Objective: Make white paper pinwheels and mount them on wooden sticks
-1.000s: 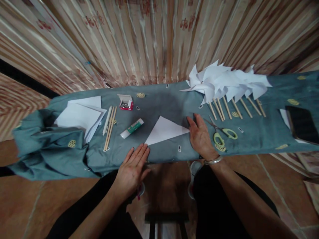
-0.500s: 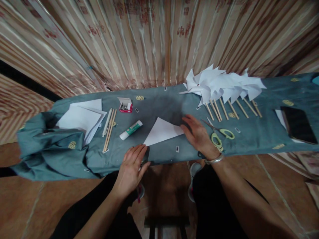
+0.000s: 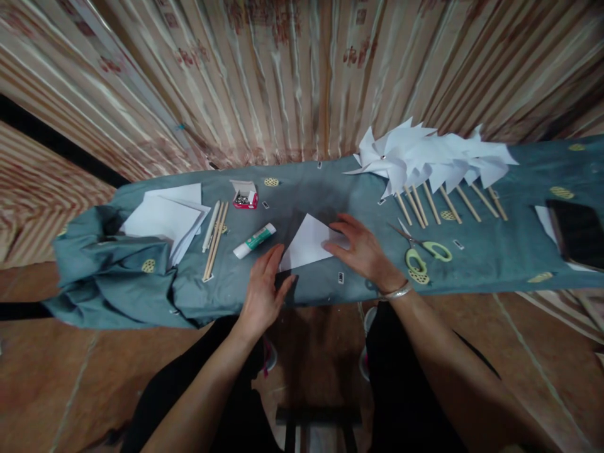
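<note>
A white sheet of paper folded into a triangle lies on the cloth in front of me, one point facing away. Its left corner meets the fingertips of my left hand, whose thumb is spread apart from the fingers. Over the right corner reaches my right hand, with thumb and fingers apart; the thumb rests on the paper and the hand hides that corner. A glue stick lies just left of the paper. Right of my right hand are green-handled scissors, blades slightly apart.
White paper pinwheels on wooden sticks lie in a row at back right. A phone rests on paper at far right. Leftward are wooden sticks, a white pen, an open red box of pins and stacked paper sheets.
My right hand has moved left, from the paper's right tip to over its surface. My left hand stays by the left corner. The whole view has shifted slightly.
</note>
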A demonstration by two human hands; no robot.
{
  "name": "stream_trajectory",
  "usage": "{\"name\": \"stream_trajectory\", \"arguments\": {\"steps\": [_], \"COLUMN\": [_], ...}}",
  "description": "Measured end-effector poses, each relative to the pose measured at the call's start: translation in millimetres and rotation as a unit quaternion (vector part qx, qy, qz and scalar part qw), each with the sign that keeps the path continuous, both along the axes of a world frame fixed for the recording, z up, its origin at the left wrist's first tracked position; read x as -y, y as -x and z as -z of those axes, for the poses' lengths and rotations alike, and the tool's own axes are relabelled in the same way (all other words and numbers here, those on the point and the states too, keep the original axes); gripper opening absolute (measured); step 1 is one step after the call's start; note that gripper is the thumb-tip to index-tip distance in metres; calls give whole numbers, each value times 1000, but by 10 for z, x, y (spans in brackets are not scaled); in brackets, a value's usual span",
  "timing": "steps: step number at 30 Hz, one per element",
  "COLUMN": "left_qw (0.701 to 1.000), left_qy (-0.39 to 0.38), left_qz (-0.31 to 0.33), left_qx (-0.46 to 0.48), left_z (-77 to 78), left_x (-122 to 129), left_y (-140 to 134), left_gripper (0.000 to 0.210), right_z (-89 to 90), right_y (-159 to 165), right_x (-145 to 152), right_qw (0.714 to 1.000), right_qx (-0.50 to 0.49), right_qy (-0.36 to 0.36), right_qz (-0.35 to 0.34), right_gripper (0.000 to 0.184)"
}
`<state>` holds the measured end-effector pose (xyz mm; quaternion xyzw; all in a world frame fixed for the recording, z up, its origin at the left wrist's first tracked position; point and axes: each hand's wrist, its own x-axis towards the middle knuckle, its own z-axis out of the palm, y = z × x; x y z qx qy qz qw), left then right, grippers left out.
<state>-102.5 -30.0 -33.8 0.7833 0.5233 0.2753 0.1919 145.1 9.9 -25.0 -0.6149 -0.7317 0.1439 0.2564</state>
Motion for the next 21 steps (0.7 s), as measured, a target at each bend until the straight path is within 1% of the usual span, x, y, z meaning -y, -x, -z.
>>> {"name": "stream_trajectory", "arguments": {"steps": [3,7,13,16,21], "left_qw": [1000,999,999,999,999], "left_qy": [-6,-18,-25,-21,18], "left_qz": [-8,-28,-32,-28,-25], "left_qx": [0,2,9,19,40], "left_z": [19,86,155,155,90], "left_x": [-11,-58,-79,-70,-64], "left_y": [20,67,115,148,180], "left_gripper": [52,49,43,43,45], "right_z": [73,161,190,196,176], "right_y": [-8,-42,-69,-75,-72], "right_x": [25,32,19,17,-8], "right_qw": [1000,1000,999,999,1000], "right_qx": [17,21,21,18,3], "right_qy": [-8,-13,-16,-13,-5], "right_qz": [-6,-16,-24,-25,-15], "right_gripper": [40,37,39,41,35]}}
